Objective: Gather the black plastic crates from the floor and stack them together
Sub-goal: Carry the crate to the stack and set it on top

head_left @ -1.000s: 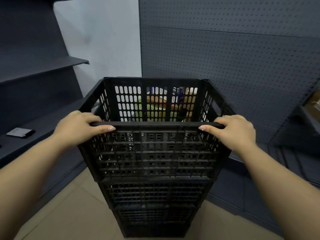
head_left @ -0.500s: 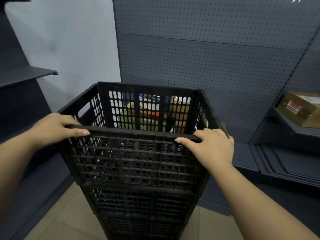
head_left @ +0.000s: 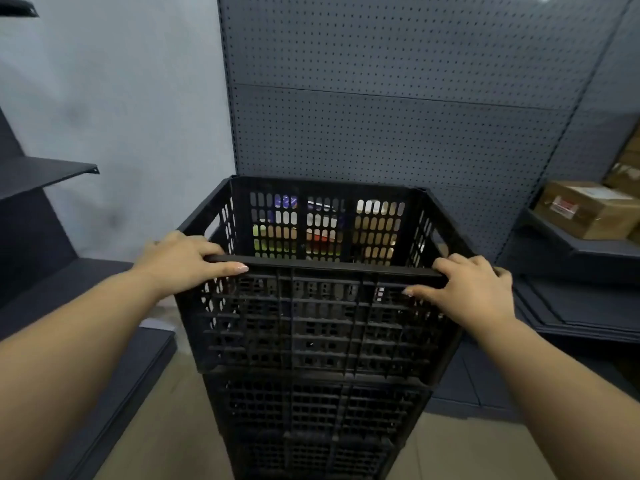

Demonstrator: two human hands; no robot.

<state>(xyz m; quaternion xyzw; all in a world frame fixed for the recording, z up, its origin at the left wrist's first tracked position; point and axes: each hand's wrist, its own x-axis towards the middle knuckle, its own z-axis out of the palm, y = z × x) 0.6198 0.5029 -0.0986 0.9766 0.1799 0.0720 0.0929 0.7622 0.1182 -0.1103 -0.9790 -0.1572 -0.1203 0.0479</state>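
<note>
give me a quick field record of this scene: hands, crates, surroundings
left hand: gripping near rim of top crate, left corner
right hand: gripping same rim, right corner
crate stack: black crates nested upright on floor
behind: grey pegboard
right shelf: cardboard box

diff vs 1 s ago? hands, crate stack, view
The view swung right: the left dark shelf slid toward the frame edge and cardboard boxes came into sight on the right. The right hand shifted slightly on the near rim. Unchanged: left hand and right hand still grip the top black slotted plastic crate on the stack.
</note>
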